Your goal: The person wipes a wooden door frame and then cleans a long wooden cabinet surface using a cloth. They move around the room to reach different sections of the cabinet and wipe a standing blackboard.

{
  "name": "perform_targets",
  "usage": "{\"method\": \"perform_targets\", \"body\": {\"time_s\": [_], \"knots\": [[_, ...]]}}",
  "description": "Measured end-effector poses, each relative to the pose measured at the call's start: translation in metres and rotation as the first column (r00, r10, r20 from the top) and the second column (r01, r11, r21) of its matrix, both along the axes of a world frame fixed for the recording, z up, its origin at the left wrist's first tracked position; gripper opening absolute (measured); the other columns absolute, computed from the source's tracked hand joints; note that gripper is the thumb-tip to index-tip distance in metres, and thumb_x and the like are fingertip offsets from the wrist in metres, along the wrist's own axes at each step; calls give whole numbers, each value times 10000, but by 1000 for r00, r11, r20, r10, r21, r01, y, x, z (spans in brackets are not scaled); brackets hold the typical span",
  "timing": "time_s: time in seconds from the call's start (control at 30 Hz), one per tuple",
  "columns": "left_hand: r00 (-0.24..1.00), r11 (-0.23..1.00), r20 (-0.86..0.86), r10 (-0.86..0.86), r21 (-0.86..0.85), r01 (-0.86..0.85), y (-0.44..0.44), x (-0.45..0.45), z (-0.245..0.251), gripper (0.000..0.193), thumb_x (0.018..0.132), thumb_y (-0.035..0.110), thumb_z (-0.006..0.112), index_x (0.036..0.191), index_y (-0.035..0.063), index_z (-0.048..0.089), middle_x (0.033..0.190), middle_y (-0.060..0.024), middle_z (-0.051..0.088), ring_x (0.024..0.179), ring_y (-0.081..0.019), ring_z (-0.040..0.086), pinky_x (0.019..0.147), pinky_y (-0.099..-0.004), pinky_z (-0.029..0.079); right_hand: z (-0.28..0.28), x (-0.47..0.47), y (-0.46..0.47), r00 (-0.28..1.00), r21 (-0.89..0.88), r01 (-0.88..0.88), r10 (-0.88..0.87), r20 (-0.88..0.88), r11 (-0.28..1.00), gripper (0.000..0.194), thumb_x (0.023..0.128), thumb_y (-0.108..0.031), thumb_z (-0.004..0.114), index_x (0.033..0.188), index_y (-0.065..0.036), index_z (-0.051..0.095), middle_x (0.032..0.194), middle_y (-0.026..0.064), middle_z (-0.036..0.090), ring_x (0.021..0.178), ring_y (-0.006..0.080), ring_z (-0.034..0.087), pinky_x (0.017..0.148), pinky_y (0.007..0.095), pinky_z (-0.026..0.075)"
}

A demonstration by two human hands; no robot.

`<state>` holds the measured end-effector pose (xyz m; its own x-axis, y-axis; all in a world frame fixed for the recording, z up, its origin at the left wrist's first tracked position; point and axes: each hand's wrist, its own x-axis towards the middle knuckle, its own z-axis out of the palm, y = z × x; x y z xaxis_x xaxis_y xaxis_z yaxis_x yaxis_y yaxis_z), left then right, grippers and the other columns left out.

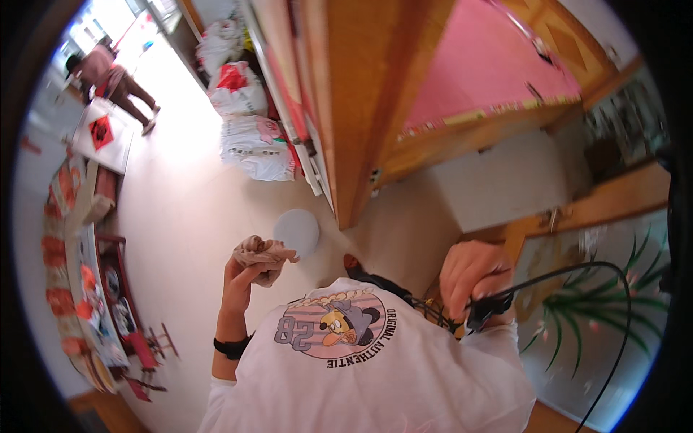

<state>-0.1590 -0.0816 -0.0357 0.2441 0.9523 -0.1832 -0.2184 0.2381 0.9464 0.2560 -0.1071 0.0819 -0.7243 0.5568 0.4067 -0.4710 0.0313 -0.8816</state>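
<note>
My left hand point(241, 279) is closed on a crumpled brownish cloth point(262, 254), raised over the floor near a round pale grey stool or lid point(296, 233). On the right, my right hand point(476, 276) is held in front of the glass door panel, its fingers curled. A black device with a black cable point(490, 311) lies at its wrist; whether the fingers hold anything cannot be told. A black band point(231, 348) circles my left forearm.
A wooden door frame point(360, 108) stands ahead, with a pink-covered bed point(492, 65) beyond it. White sacks point(257, 146) line the wall. A decorated glass panel point(595, 314) is at right. At left are a long table, a red stool point(141, 349) and, farther off, a bending person point(113, 81).
</note>
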Motion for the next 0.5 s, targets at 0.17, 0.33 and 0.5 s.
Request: {"method": "perform_targets", "body": {"time_s": [0.17, 0.33, 0.5], "knots": [[995, 995, 0, 98, 5, -98, -1, -8, -16, 405, 873, 58, 626, 1266, -29, 576, 1182, -95, 657, 1088, -180, 629, 932, -328, 494, 7, -37, 39, 949, 56, -195, 174, 262, 979, 147, 905, -53, 673, 937, 85, 711, 773, 179, 688, 650, 320, 659, 586, 353, 494], [993, 991, 33, 116, 58, -117, -3, -10, -19, 447, 872, 55, 652, 1300, -26, 554, 1196, -96, 658, 1107, -183, 636, 962, -331, 499, 16, -57, 52, 864, 546, 120, -359, 354, 829, 167, 826, 10, 722, 993, 9, 716, 781, 130, 698, 646, 281, 668, 563, 347, 489], [987, 977, 32, 158, 142, -161, 22, -16, 16, 461, 866, 20, 651, 1313, -22, 542, 1209, -100, 663, 1131, -192, 641, 973, -334, 511, 68, -62, 81, 683, 919, 263, -729, 37, 294, 221, 790, 49, 701, 1001, -17, 712, 756, 86, 681, 622, 238, 657, 534, 320, 489]]}}
